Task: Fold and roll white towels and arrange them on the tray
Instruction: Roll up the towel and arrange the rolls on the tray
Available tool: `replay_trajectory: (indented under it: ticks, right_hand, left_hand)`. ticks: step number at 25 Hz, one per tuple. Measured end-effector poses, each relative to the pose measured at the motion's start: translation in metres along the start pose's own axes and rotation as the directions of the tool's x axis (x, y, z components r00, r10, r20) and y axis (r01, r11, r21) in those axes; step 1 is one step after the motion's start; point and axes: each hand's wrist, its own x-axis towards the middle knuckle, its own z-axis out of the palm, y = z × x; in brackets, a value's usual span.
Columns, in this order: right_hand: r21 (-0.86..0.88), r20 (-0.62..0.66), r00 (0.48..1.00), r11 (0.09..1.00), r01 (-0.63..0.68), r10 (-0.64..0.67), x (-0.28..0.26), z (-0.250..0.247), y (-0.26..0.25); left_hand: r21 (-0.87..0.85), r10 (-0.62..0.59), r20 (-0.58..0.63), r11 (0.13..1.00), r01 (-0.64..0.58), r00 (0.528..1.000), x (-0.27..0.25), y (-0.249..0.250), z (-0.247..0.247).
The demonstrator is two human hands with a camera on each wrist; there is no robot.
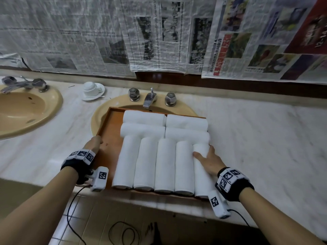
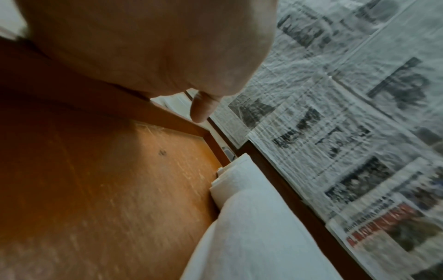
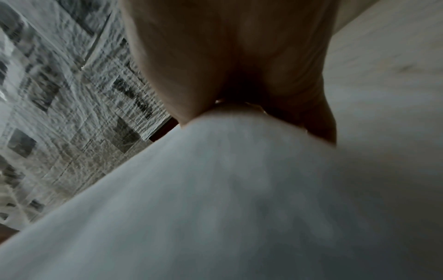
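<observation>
A wooden tray (image 1: 109, 138) lies across the nearer beige sink and holds several rolled white towels (image 1: 164, 165): some crosswise at the back, a row lengthwise in front. My left hand (image 1: 93, 144) grips the tray's left rim, fingers curled over its outer side; in the left wrist view the palm (image 2: 155, 47) covers the rim (image 2: 172, 121) beside a towel roll (image 2: 239, 217). My right hand (image 1: 208, 161) wraps the rightmost roll (image 1: 201, 177), thumb on top and fingers down its right side. The right wrist view shows that hand (image 3: 227, 56) straddling the roll (image 3: 215, 189).
A second beige sink (image 1: 23, 110) with taps sits at the far left. An upturned white cup on a saucer (image 1: 92, 91) stands between the sinks. The tap (image 1: 150, 99) rises behind the tray. Newspaper (image 1: 159, 32) covers the wall. Marble counter (image 1: 265, 138) stretches right. Cables (image 1: 123, 234) lie on the floor.
</observation>
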Motion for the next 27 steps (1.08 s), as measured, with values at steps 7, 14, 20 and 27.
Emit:
replay_trajectory:
  ticks: [7, 14, 20, 27]
  right_hand:
    - [-0.034, -0.013, 1.000, 0.999, 0.023, -0.023, -0.003, -0.146, 0.105]
    - [0.028, -0.086, 0.988, 0.992, -0.123, 0.125, -0.024, -0.295, 0.215]
    - [0.183, -0.133, 0.969, 0.966, -0.183, 0.208, -0.025, -0.337, 0.258]
    - [0.138, -0.220, 0.943, 0.965, -0.223, 0.249, -0.019, -0.333, 0.255]
  left_hand:
    - [-0.109, 0.092, -0.017, 0.990, -0.093, 0.996, -0.123, 0.053, 0.127]
    - [-0.128, 0.124, 0.138, 0.986, -0.107, 0.983, -0.225, 0.105, 0.277]
    - [-0.130, 0.170, 0.172, 0.980, -0.149, 0.970, -0.257, 0.128, 0.333]
    - [0.191, 0.037, 0.105, 0.980, -0.057, 0.994, -0.264, 0.131, 0.349]
